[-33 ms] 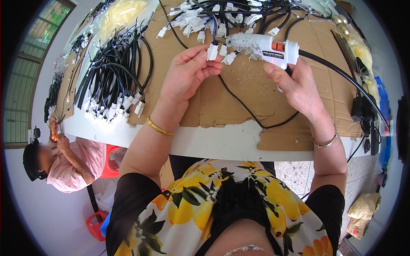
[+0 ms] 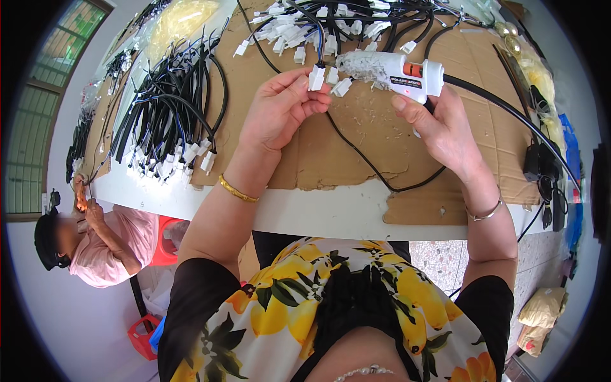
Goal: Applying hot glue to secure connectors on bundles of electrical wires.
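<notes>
While I watch through the head camera, the white table (image 2: 305, 213) shows its curved near edge, with a torn brown cardboard sheet (image 2: 471, 204) over much of its top. Beyond that edge I see the right hand (image 2: 449, 124) wrapped around a white plastic glue gun (image 2: 414, 77), its glue-crusted nozzle pointing left; whether the trigger is squeezed, I cannot tell. Just beside the nozzle, above the cardboard, the left hand (image 2: 280, 105) pinches a small white plastic connector (image 2: 316, 78) on dark and blue wires. Toward the table's left edge I have a bundle of black cables (image 2: 168, 105) with white ends; toward the far edge, a heap of white connectors (image 2: 286, 30).
</notes>
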### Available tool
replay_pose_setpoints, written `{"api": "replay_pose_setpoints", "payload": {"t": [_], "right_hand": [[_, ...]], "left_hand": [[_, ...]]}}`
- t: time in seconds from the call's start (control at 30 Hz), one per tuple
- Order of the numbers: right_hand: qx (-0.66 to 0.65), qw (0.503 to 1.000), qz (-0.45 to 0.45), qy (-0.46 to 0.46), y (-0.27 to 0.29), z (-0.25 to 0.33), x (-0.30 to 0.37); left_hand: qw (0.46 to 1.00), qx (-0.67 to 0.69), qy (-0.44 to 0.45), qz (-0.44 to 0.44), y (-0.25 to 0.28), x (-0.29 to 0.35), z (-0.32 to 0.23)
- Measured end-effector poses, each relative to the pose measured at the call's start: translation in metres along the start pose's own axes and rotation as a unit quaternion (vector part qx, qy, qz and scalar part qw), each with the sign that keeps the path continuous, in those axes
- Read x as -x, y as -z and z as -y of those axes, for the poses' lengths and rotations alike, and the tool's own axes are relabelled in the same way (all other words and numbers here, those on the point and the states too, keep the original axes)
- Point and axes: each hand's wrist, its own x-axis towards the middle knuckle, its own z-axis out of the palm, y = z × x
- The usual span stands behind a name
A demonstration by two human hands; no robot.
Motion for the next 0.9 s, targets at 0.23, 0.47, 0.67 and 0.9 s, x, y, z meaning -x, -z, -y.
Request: {"api": "replay_pose_setpoints", "payload": {"t": [0.23,0.47,0.67,0.9], "right_hand": [[-0.017,0.999,-0.024,0.015,0.000,-0.003,-0.001],[-0.086,0.995,-0.034,-0.028,0.004,-0.001,0.001],[-0.176,0.983,-0.042,0.021,0.008,-0.006,-0.004],[-0.238,0.969,-0.034,0.054,0.008,-0.012,-0.008]], "left_hand": [[0.999,0.032,0.028,0.016,0.004,0.000,0.000],[0.997,0.007,-0.043,-0.063,0.002,-0.001,-0.005],[0.962,-0.098,-0.172,-0.188,-0.007,0.005,-0.016],[0.846,-0.310,-0.309,-0.303,-0.010,0.003,-0.046]]}}
